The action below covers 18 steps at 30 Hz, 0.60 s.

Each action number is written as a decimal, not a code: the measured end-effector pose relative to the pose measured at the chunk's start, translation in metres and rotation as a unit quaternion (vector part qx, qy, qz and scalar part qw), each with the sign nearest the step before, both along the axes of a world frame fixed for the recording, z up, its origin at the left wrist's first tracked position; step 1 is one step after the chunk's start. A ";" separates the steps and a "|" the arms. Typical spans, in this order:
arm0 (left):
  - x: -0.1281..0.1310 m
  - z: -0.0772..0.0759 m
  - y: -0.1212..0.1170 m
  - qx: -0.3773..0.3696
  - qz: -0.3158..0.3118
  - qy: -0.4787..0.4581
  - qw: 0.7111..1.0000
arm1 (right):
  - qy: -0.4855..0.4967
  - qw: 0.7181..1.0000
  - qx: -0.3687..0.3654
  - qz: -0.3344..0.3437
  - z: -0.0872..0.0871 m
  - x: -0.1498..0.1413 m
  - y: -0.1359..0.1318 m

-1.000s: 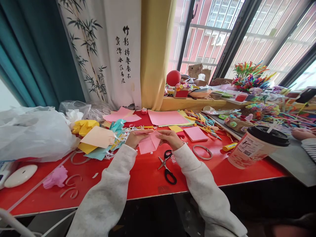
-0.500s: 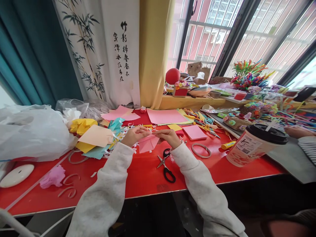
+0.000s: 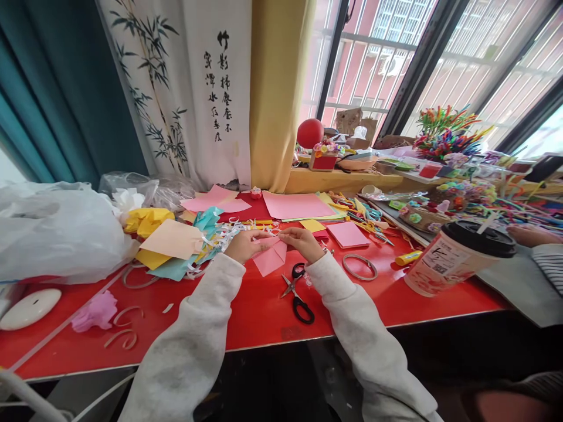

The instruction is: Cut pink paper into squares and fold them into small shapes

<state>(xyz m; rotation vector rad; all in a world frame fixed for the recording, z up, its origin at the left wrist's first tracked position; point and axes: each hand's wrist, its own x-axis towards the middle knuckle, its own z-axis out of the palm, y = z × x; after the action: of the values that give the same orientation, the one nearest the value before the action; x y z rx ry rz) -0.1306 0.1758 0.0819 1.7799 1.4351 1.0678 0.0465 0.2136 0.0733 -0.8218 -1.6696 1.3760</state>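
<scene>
Pinching a creased pink paper sheet [image 3: 270,259] by its far edge between fingertips of left hand [image 3: 240,245] and right hand [image 3: 305,244], letting the rest hang just below them. Align edges before pressing creases; avoid the scissors [image 3: 294,289] just below the right fingers.

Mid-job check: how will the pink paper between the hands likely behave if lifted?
The pink paper is probably light, as the left hand and right hand hold it just by the fingers near its upper edge. It looks thin, so it may crumple if squeezed. Its visible creases would likely make it bend along those lines.
</scene>
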 end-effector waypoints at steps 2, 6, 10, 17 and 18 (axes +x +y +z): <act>0.001 -0.002 0.001 -0.016 -0.021 0.001 1.000 | -0.010 1.000 0.017 0.002 -0.004 0.001 0.003; 0.003 -0.007 0.001 -0.056 -0.068 -0.011 0.996 | -0.035 0.999 0.041 0.005 -0.007 0.003 0.004; 0.005 -0.010 0.003 -0.074 -0.077 -0.033 0.994 | -0.038 0.999 0.035 -0.005 -0.006 0.002 0.004; 0.006 -0.010 0.003 -0.086 -0.075 -0.064 0.991 | -0.019 0.999 0.017 -0.040 -0.005 0.001 0.005; 0.008 -0.010 0.002 -0.087 -0.074 -0.070 0.991 | -0.019 0.998 0.024 -0.050 -0.005 0.001 0.005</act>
<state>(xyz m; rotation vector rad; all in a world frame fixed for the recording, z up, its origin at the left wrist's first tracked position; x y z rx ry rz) -0.1226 0.1781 0.0722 1.6260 1.2510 0.9406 0.0471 0.2184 0.0680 -0.8951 -1.6615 1.2545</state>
